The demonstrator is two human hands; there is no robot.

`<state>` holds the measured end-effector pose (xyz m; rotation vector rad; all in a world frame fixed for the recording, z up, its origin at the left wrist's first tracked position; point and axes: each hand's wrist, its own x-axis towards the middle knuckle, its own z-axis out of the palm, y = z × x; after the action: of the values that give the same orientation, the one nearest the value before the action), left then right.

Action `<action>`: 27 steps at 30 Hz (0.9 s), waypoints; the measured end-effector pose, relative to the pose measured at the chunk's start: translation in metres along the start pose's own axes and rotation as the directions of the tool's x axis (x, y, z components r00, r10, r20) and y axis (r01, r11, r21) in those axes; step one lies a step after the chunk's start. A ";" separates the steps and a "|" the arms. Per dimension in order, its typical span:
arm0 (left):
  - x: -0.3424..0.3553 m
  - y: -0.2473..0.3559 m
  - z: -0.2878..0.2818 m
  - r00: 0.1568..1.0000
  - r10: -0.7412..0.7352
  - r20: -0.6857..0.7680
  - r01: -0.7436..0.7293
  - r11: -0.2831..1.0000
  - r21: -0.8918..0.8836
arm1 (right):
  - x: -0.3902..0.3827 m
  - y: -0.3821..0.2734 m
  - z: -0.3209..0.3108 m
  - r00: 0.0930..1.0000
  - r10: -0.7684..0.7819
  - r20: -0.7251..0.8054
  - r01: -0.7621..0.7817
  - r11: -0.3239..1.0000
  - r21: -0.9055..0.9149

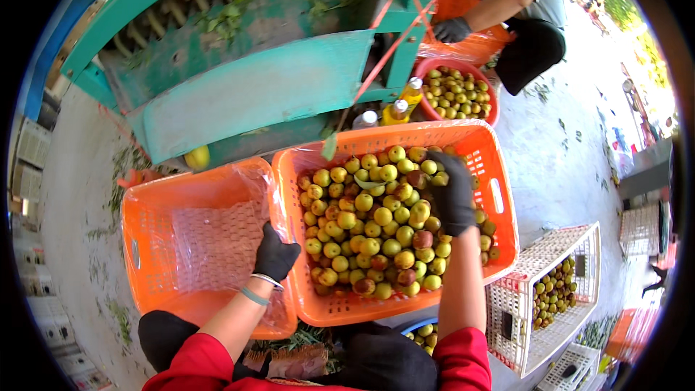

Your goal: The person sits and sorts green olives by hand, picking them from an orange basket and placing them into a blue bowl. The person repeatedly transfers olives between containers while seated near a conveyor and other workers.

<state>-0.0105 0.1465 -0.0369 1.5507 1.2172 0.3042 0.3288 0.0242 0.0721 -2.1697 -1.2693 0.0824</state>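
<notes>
A black-gloved hand, my right hand point(450, 192), reaches down onto the green and brown jujubes point(373, 228) near the right side of a full orange crate point(313, 311). Its fingers curl inward among the fruit; whatever lies in them is hidden by the glove. My left hand point(276, 255), also gloved in black, is closed over the rim where this crate meets a second orange crate point(145, 235) on the left. Clear plastic film point(217, 246) lines that second crate, and no fruit shows in it. A green leaf point(369, 184) lies on the jujubes.
A green machine point(253, 94) stands along the far side, with bottles point(395, 111) at its foot. Beyond, a co-worker's gloved hand point(452, 30) is above a red basin point(492, 105) of jujubes. A tilted white crate point(507, 297) holding jujubes is at right.
</notes>
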 end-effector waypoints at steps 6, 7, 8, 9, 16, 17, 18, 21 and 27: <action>0.009 -0.006 -0.010 0.949 0.169 0.266 -0.162 0.986 -0.048 | -0.017 -0.051 0.084 0.993 -0.036 -0.116 -0.028 0.863 -0.505; 0.013 -0.009 -0.011 0.940 0.213 0.267 -0.201 0.977 -0.072 | -0.023 -0.060 0.080 0.982 0.063 -0.179 -0.120 0.939 -0.323; 0.016 -0.012 -0.013 0.937 0.235 0.259 -0.218 0.972 -0.093 | -0.028 -0.060 0.077 0.972 0.111 -0.205 -0.146 0.975 -0.165; 0.017 -0.012 -0.012 0.941 0.239 0.239 -0.217 0.970 -0.113 | -0.036 -0.055 0.070 0.960 0.165 -0.225 -0.171 0.985 -0.004; 0.012 0.015 0.009 0.938 0.336 -0.086 -0.343 0.935 -0.092 | -0.116 0.015 -0.122 0.183 0.639 -0.747 -0.441 0.732 0.519; 0.014 0.018 0.004 0.959 0.277 -0.056 -0.282 0.953 -0.112 | -0.128 0.002 -0.135 0.014 0.572 -0.820 -0.365 0.767 0.528; 0.015 0.019 0.006 0.940 0.335 -0.069 -0.340 0.937 -0.078 | -0.161 0.003 -0.140 0.118 0.475 -0.872 -0.404 0.825 0.395; 0.036 0.013 -0.008 0.925 0.368 -0.094 -0.374 0.926 -0.056 | -0.237 -0.039 -0.076 0.411 0.377 -0.830 -0.388 0.896 0.215; 0.020 0.058 -0.035 0.970 -0.003 0.244 -0.128 0.846 0.518 | -0.454 -0.139 0.019 0.481 0.486 -0.730 -0.822 0.539 -0.183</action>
<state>0.0038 0.1892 0.0174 2.0400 1.1117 -0.2001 -0.0282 -0.2843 0.0199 -2.7101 0.0690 -0.6768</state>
